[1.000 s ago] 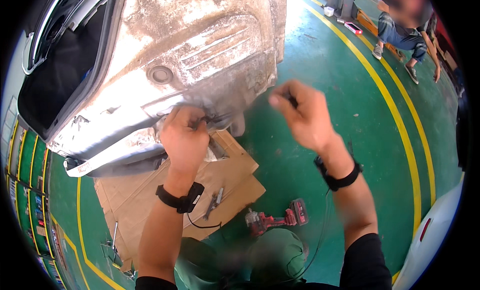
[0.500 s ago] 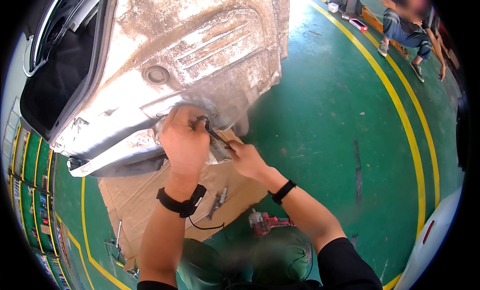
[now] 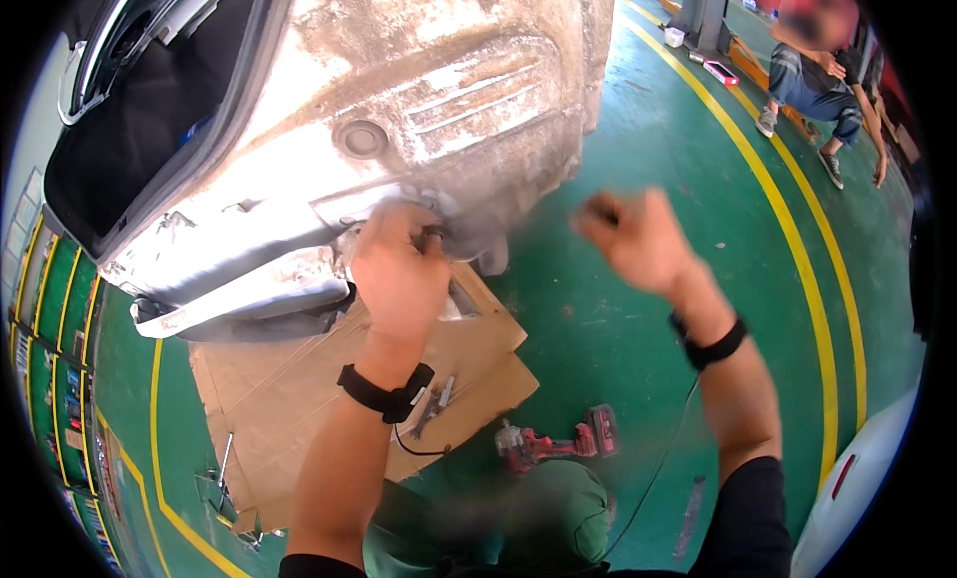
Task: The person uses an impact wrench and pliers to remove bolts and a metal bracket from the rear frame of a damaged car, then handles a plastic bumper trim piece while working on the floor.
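Note:
A large, worn vehicle body panel [image 3: 488, 90] with stained metal and flaking paint fills the upper middle of the head view. My left hand [image 3: 404, 274] is closed at its lower edge. A short dark piece [image 3: 429, 239] shows between the fingers; its kind is hard to make out. Out to the right, over the green floor, my right hand [image 3: 643, 244] is raised with curled fingers. Motion blurs it, so whether it holds anything cannot be told. A grey smear lies between the two hands.
Flattened cardboard [image 3: 289, 399] lies below the panel, with metal tools [image 3: 434, 404] on it. A red cordless impact wrench [image 3: 553, 443] rests on the floor by my knees. Another person [image 3: 817, 90] sits at the upper right. Shelves [image 3: 60, 379] stand at the left.
My right hand has come away from the dark wrench handle beside my left hand and moved up and right. The handle no longer shows clearly. The view has shifted slightly.

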### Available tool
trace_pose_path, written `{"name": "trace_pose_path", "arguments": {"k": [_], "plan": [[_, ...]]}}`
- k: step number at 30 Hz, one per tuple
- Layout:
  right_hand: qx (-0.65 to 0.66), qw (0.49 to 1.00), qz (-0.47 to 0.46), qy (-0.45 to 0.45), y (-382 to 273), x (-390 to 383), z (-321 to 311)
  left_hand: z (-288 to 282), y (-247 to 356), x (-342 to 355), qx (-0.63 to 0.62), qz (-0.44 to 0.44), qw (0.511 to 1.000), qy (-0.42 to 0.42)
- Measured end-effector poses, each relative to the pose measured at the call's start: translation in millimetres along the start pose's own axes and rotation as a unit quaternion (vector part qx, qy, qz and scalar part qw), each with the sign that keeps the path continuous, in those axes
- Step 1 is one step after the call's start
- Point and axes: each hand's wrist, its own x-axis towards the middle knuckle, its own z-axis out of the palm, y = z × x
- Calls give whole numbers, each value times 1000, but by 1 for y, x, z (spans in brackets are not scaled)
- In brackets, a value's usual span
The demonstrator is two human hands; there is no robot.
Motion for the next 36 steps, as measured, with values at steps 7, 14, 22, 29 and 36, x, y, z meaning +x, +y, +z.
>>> {"name": "trace_pose_path", "arguments": {"k": [7,14,22,29,36], "plan": [[-244,897,-365,-41,-172,103,-1,-1,-3,0,22,7,1000,-6],[-202,923,-328,-2,-135,95,-14,0,-5,-1,-8,33,999,-4],[-153,954,-254,38,-112,72,-18,-1,-10,-3,-50,28,998,1],[134,987,44,71,31,-35,52,1,-7,-3,-62,21,998,-11],[189,974,43,118,57,-37,171,-1,-4,-1,-48,6,999,-13]]}}
